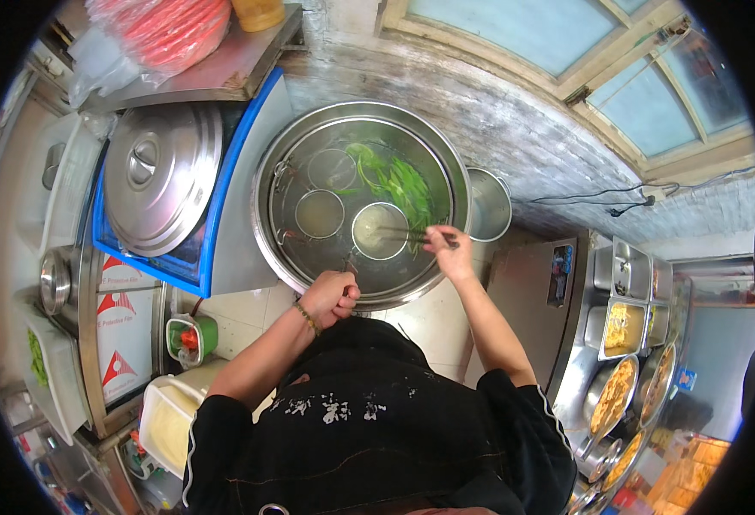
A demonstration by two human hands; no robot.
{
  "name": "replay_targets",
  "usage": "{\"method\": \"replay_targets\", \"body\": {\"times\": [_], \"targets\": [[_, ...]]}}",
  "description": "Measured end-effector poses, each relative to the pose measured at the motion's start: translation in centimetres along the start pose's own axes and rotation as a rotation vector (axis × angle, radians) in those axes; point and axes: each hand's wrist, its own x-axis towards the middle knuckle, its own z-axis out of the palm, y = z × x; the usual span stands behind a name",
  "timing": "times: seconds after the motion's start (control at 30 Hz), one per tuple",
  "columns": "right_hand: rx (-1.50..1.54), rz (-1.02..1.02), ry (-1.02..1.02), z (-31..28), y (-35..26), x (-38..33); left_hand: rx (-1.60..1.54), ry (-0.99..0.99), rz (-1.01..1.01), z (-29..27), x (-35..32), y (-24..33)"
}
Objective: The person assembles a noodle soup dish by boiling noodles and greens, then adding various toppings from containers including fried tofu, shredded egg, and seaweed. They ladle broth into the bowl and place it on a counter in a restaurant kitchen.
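A person in a black short-sleeved top is working over a wide steel pot (461, 184) of cloudy water, both hands busy at its near edge. The left hand (333, 293), with a beaded bracelet (307, 318) circling its wrist, is gripping a thin handle (351, 268) at the near rim, its grip closed in a fist. The right hand (448, 251) is pinching a pair of dark chopsticks (403, 233), its grip clamped on their upper ends, while their lower ends are reaching into a round basket (354, 230) of pale contents. That basket is sitting in the near part of the pot; leafy greens (401, 184) are floating beyond it, and a second basket (297, 213) is standing to its left. A steel lid (167, 184) is lying on a blue-edged cabinet (248, 215) at left, a metal bucket (493, 210) is standing just beside the pot at right, and pans of food (613, 395) are lining a steel worktop (576, 362) farther right.
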Motion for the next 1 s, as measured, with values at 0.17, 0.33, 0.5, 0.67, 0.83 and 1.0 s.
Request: {"method": "replay_targets", "body": {"times": [0.17,0.33,0.5,0.67,0.83,1.0], "targets": [[-0.227,-0.187,-0.097,2.5,-2.9,-0.9,-0.018,-0.002,0.007,0.3,0.3,0.1],[-0.148,0.037,-0.066,0.1,-2.1,0.6,-0.011,-0.015,-0.011,0.1,0.6,-0.3],[-0.324,-0.213,-0.140,2.2,-4.8,-2.2,-0.029,-0.015,0.002,0.8,0.8,-0.4],[-0.325,-0.137,-0.081,-0.2,-2.3,-0.7,-0.056,0.002,-0.011,0.6,1.4,-0.3],[-0.116,-0.141,-0.043,1.5,-1.6,-1.0,-0.089,0.009,0.002,2.2,1.0,-0.3],[0.165,-0.002,0.138,-4.4,-4.5,-1.0,-0.025,0.009,0.018,0.4,-0.6,0.4]]}}
